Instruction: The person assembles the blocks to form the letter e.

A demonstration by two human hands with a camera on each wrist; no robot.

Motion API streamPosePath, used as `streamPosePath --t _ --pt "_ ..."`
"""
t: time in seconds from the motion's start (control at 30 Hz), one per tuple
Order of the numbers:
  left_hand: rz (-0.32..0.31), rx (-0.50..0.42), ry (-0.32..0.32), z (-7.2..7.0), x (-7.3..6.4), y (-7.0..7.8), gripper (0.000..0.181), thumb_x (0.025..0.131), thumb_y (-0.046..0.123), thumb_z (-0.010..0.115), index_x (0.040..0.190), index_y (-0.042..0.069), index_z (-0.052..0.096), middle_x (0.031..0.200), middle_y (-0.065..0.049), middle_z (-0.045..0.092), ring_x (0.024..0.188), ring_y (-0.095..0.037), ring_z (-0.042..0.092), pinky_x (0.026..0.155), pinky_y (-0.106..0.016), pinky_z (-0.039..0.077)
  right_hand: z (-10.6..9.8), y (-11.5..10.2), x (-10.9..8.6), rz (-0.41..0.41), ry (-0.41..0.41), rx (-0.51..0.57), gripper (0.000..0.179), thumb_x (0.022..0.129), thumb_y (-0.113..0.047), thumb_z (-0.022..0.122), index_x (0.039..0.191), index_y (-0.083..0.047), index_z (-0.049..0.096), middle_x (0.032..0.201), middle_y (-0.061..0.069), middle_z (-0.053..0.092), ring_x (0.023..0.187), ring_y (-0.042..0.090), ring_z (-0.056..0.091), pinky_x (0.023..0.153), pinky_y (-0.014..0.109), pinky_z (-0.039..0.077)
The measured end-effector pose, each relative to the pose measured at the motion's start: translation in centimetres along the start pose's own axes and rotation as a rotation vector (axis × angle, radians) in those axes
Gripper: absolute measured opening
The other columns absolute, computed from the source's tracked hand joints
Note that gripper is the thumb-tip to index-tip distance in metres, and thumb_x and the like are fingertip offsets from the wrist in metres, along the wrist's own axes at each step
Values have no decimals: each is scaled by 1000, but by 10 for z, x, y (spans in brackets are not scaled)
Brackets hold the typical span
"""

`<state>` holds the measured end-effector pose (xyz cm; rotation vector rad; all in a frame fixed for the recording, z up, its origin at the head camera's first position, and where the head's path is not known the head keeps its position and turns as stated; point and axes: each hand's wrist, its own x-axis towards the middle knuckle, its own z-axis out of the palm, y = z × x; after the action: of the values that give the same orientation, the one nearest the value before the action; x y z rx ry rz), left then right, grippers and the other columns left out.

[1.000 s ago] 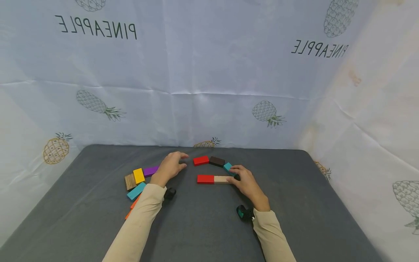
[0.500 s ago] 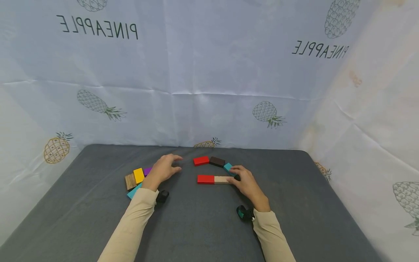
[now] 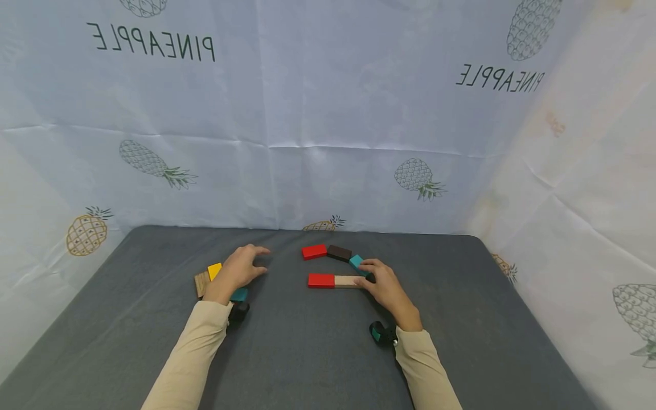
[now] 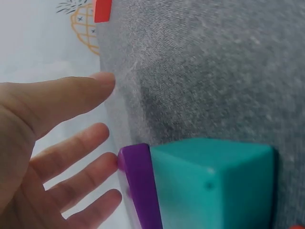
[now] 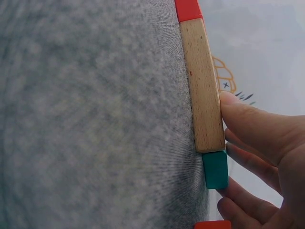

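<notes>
My left hand (image 3: 237, 273) hovers with fingers spread above the left group of blocks, holding nothing. In that group, a brown wooden block (image 3: 202, 283) and a yellow block (image 3: 214, 271) show beside the hand, and a teal block (image 3: 239, 294) by the wrist. A purple block (image 4: 140, 181) stands behind the teal one in the left wrist view. My right hand (image 3: 385, 288) rests at the right group, its thumb against a pale wooden block (image 5: 202, 86) and its other fingers behind a teal block (image 5: 215, 169). A red block (image 3: 321, 281) adjoins the pale one's left end.
Farther back, another red block (image 3: 314, 251) and a dark brown block (image 3: 339, 253) lie in a curved line leading to a blue block (image 3: 357, 263). Grey cloth (image 3: 302, 347) covers the table. A pineapple-print curtain (image 3: 328, 114) hangs behind it.
My left hand has drawn back to the left and toward the body, covering the purple block and uncovering a teal block beside its wrist. The right hand has stayed in place.
</notes>
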<state>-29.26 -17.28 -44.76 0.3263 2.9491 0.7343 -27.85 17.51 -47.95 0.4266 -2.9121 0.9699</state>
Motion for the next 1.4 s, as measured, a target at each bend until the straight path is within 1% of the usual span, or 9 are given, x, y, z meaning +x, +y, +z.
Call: streamPosePath --t 0.3,0.5,0.63,0.7,0.77,0.87,1.0,1.13,1.4 --pt "-10 114 13 -3 -5 -9 47 88 5 70 135 4 60 133 -29 55 120 -48 55 97 -60 48 0 -1 1 13 -7 -2 41 92 -21 71 127 0 66 139 16 56 132 39 50 108 55 43" --pt "-21 122 3 -4 -7 -14 49 84 -2 64 133 2 61 131 -30 57 118 -50 55 92 -60 49 1 -1 1 16 -8 -3 41 92 -21 71 127 0 66 139 15 56 132 38 50 108 54 43" --pt "-34 127 -4 -5 -8 -16 51 81 -8 60 132 2 61 129 -29 58 102 -39 60 75 -47 52 1 -1 0 22 -13 1 41 92 -22 71 127 0 66 139 15 56 133 38 50 108 54 43" --pt "-37 119 -12 -6 -8 -17 53 79 -12 56 131 1 62 130 -29 58 92 -33 57 65 -39 46 1 -1 1 24 -14 2 41 93 -22 70 127 0 66 140 15 56 133 38 49 108 54 43" --pt "-36 110 -18 -6 -7 -17 55 79 -15 53 130 1 62 131 -29 57 91 -29 54 62 -34 40 1 -1 1 23 -15 4 41 93 -22 70 127 0 65 140 15 55 133 38 49 108 54 43" --pt "-24 106 -20 -5 -5 -16 53 79 -15 53 128 1 63 133 -27 58 102 -33 58 65 -35 44 1 0 1 20 -16 5 41 93 -21 70 127 0 65 140 16 55 133 38 49 108 54 43" --pt "-1 111 -12 -1 -2 -11 47 82 -10 56 126 1 65 132 -24 61 116 -37 60 83 -46 53 0 0 1 16 -19 7 41 92 -21 70 127 1 65 140 16 55 133 39 50 108 55 43" --pt "15 106 3 2 0 -6 41 85 -6 60 125 2 66 130 -22 63 115 -36 61 95 -52 51 0 1 1 14 -22 7 41 93 -20 70 127 1 65 140 16 55 132 38 50 108 54 43" --pt "5 73 -18 3 -1 -3 41 88 -4 62 129 0 63 131 -23 62 112 -35 61 97 -53 50 0 0 1 12 -19 0 40 92 -20 71 127 0 66 139 16 56 132 38 50 108 54 43"
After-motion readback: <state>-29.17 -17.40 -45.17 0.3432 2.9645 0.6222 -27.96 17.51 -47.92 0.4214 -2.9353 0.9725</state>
